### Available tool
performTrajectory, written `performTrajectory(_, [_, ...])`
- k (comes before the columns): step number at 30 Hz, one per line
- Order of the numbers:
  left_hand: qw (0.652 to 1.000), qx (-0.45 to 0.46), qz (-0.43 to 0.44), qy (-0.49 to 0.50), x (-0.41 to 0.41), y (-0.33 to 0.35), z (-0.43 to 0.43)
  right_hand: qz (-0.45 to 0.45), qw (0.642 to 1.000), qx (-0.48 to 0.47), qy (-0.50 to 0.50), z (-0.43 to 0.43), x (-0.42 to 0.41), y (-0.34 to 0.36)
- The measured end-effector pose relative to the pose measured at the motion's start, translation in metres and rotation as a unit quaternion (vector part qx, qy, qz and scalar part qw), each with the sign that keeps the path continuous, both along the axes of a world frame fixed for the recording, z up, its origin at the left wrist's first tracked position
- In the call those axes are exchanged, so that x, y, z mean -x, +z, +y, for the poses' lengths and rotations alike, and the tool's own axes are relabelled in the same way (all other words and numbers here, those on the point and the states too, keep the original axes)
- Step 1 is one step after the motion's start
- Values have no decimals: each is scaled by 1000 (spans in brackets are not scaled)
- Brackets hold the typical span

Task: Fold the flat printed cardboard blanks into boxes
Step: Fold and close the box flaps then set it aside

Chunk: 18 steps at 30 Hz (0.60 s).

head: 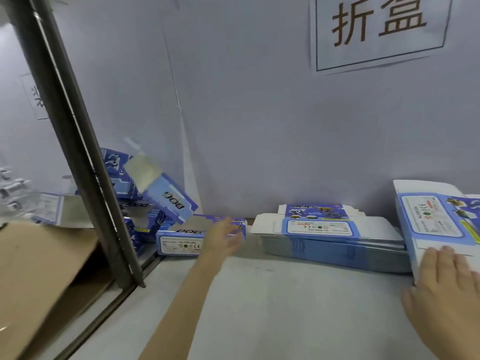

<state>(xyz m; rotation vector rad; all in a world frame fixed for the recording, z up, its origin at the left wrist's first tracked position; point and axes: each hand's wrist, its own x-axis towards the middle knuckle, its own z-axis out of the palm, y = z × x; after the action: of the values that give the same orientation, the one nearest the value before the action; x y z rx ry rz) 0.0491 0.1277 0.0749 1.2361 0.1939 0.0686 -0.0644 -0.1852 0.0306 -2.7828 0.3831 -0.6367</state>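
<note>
Nearest the head camera, the right hand (446,289) lies open and flat on a tilted blank (439,219), probably drawing it off for folding. Left of it sits the stack of flat blanks (330,235). Further left, the left hand (224,236), open and blurred, reaches at a folded box (181,241), likely pushing it toward the pile of finished boxes (145,185) beyond.

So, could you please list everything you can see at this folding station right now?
Stack of flat blanks: one, blue and white, centre against the wall.
Tilted blank: one, blue and white, far right.
Folded box: one, blue, lying by the left hand.
Box pile: several, blue, exact count unclear, behind the post.
Metal post: one, grey, left.
Brown cardboard: one, lower left.
Wall sign: one, white, brown characters.
Table: grey.
Left hand: open, at the folded box.
Right hand: flat on the tilted blank.
</note>
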Motion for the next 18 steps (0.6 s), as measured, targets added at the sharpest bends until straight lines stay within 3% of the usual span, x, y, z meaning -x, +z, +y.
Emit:
performTrajectory(1, [991, -130, 11, -6, 1, -17, -6, 0, 1000, 9, -2, -1, 0, -1])
performTrajectory(3, [932, -361, -11, 27, -1, -51, -12, -12, 999, 36, 0, -2, -4, -5])
performTrajectory(5, [892, -448, -15, 52, -2, -69, -9, -32, 998, 50, -1, -1, -6, -7])
performTrajectory(9, [895, -446, 20, 23, 1, -76, -16, -71, 996, 60, -17, -5, -8, -10])
performTrajectory(14, [897, -425, -56, -102, 26, -73, -71, -98, 987, 109, -61, -4, -4, -7])
performTrajectory(16, [898, -407, -86, -141, 39, -64, -96, -93, 984, 139, -66, -4, -2, -4])
performTrajectory(18, [896, -386, -111, -191, 55, -55, -121, -24, 985, 158, -65, 1, 4, 1])
